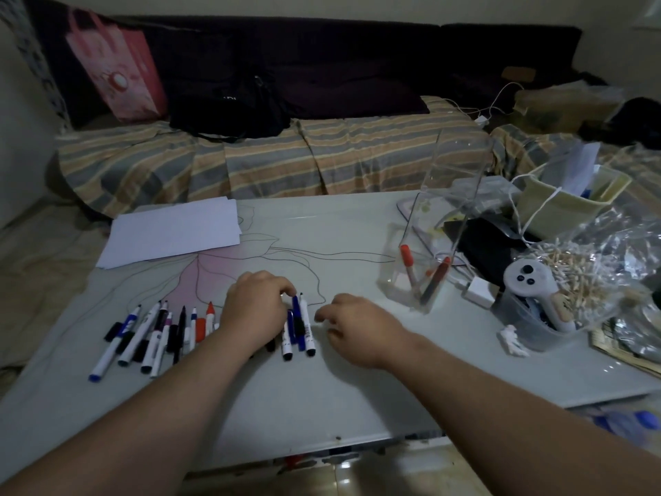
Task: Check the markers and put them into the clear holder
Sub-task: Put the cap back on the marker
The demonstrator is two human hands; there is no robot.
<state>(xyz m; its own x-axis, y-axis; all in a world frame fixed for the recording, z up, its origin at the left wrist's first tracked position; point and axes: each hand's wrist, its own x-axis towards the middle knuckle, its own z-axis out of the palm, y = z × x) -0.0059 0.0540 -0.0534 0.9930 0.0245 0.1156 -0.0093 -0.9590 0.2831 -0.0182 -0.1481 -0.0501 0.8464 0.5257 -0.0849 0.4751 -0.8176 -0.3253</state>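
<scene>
Several markers lie in a row on the pale table, left of centre. My left hand rests over the right end of the row, its fingertips pinching a blue marker that lies next to a white marker. My right hand hovers just right of them, fingers loosely curled and holding nothing. The clear holder stands at the right of the table with two or three red and orange markers inside.
White paper sheets lie at the back left of the table. At the right are a white controller, a white charger, a crinkled plastic bag and a yellow-green bag. A striped sofa runs behind.
</scene>
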